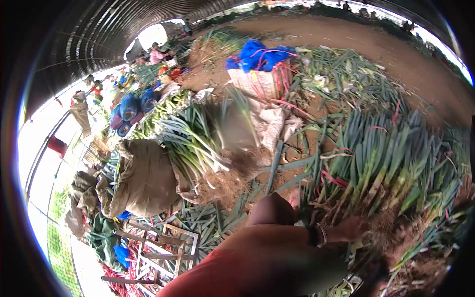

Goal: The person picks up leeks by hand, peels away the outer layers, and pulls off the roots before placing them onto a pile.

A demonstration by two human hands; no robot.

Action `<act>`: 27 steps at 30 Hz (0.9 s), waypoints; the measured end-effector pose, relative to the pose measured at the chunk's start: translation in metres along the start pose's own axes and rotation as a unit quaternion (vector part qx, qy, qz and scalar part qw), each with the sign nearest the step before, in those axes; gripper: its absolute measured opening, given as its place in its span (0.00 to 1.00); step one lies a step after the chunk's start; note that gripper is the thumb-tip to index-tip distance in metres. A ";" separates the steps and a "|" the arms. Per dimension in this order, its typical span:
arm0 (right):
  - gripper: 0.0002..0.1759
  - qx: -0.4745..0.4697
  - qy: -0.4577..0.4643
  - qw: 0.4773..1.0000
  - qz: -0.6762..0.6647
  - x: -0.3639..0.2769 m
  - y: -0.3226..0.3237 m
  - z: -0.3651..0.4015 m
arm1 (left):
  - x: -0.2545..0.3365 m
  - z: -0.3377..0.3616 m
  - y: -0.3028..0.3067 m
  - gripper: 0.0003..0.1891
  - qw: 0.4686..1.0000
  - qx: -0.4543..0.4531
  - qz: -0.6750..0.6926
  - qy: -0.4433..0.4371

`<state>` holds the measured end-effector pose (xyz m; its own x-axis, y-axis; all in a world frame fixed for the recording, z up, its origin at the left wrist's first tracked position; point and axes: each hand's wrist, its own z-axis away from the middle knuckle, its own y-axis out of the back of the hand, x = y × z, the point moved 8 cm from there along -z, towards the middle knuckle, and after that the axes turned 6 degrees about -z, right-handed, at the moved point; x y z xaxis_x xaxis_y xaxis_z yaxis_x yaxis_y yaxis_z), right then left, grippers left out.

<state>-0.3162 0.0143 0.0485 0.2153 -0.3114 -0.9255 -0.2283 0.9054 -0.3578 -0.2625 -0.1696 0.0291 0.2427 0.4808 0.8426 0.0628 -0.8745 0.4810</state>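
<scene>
My left hand (352, 228), below a red sleeve and wristbands, reaches right to the root ends of a big pile of leeks (378, 153). It touches the tangled roots (383, 225); its fingers are blurred and partly hidden there. A blurred shape that looks like my right hand (400, 246) is close by, among the roots at the lower right. What either hand grips does not show. Pink-red ties (336, 179) lie on and around the leek bunches. Part of a bent knee (272, 210) shows beside my arm.
More leeks (198, 136) lie to the left by a brown sack (148, 178). A wooden frame (168, 252) stands among cut leaves and red strips at lower left. Behind is a crate (257, 83) topped with blue netting (260, 55). A person in pink (157, 55) sits farther back.
</scene>
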 end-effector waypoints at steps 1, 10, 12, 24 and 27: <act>0.24 -0.005 0.093 0.963 0.254 -0.010 0.014 0.002 | -0.002 0.024 0.011 0.12 0.966 0.041 0.254 0.027; 0.16 0.013 0.070 0.975 0.209 0.104 0.080 0.100 | -0.008 0.002 -0.028 0.12 0.971 -0.198 -0.121 0.060; 0.12 -0.015 -0.005 0.982 0.190 0.141 0.068 0.095 | -0.036 0.008 -0.053 0.13 0.972 -0.190 0.110 0.084; 0.08 -0.046 0.188 0.916 0.351 -0.007 -0.082 0.220 | 0.031 -0.042 0.009 0.45 0.942 -0.106 0.286 0.139; 0.17 -0.087 0.212 0.864 0.449 0.046 -0.071 0.253 | 0.048 -0.050 0.009 0.43 0.855 -0.150 0.481 0.127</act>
<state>-0.0501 0.0086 0.0628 -0.4822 0.3815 -0.7886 -0.2702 0.7915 0.5481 -0.2985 -0.1511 0.0863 -0.1787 -0.4185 0.8905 -0.3073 -0.8360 -0.4546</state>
